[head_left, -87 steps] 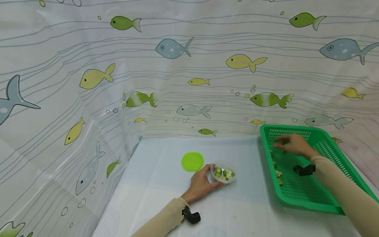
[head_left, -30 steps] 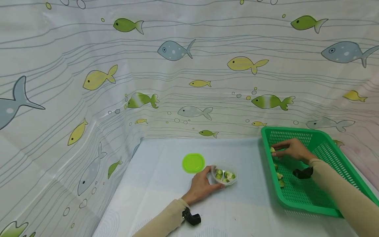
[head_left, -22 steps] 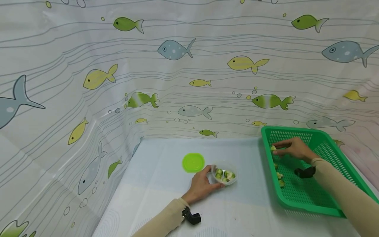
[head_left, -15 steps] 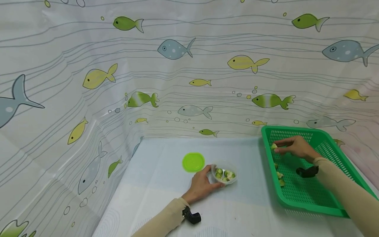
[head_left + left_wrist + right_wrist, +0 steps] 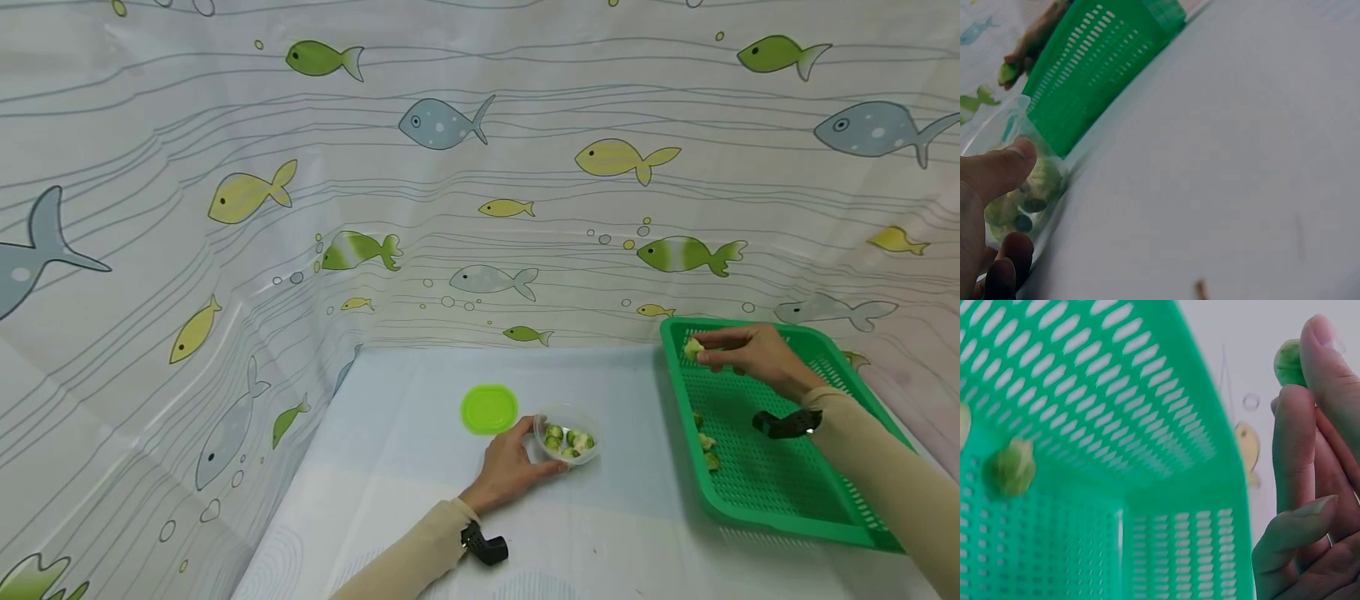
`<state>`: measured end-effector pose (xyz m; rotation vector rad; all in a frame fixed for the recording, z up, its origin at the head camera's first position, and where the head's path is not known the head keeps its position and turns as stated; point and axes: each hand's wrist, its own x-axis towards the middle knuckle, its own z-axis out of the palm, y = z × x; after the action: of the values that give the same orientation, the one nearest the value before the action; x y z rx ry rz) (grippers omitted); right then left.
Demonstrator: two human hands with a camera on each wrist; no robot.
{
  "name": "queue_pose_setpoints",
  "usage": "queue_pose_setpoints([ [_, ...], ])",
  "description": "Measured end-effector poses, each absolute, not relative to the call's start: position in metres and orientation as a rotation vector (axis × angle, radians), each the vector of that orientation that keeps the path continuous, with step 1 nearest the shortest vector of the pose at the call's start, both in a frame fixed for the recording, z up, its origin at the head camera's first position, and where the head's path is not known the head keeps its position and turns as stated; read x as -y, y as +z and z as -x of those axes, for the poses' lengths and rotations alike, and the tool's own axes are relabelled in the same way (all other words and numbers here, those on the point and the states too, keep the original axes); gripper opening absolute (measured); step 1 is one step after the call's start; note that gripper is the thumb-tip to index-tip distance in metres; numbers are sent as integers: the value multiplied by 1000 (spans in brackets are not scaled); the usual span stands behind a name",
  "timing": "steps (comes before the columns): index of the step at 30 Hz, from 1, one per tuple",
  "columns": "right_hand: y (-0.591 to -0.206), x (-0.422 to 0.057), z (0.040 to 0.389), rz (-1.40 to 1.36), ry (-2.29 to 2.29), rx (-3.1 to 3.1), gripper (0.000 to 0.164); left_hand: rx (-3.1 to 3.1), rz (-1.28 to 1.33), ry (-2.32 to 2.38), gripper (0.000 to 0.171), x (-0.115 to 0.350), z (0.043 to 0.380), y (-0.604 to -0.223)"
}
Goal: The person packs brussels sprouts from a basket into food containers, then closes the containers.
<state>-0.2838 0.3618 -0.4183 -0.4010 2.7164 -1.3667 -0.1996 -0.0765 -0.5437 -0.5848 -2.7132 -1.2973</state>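
My right hand (image 5: 765,358) pinches a Brussels sprout (image 5: 693,349) between thumb and fingers, raised over the far left part of the green basket (image 5: 795,527). The right wrist view shows the same Brussels sprout (image 5: 1289,363) at the fingertips, beyond the basket's rim. With thumb and fingers around its side, my left hand (image 5: 506,467) holds a clear plastic bowl (image 5: 542,447) on the table. Several Brussels sprouts (image 5: 568,442) lie inside this bowl. A few more sprouts (image 5: 707,442) rest along the basket's left wall.
A bright green lid (image 5: 489,409) lies flat on the white table (image 5: 405,417), behind and left of the bowl. The basket takes up the table's right side. A fish-patterned sheet (image 5: 555,283) hangs at the back and left.
My right hand reached down to a Brussels sprout by the basket's left wall, took hold of it and lifted it up. The left hand and bowl stay in place.
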Motion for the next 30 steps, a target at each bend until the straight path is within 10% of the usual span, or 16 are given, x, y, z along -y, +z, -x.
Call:
queue_pose_setpoints([
  [30,-419,-211,254,439,-1461,-2355,47,2691,599,-1275,77,77,199,-544],
])
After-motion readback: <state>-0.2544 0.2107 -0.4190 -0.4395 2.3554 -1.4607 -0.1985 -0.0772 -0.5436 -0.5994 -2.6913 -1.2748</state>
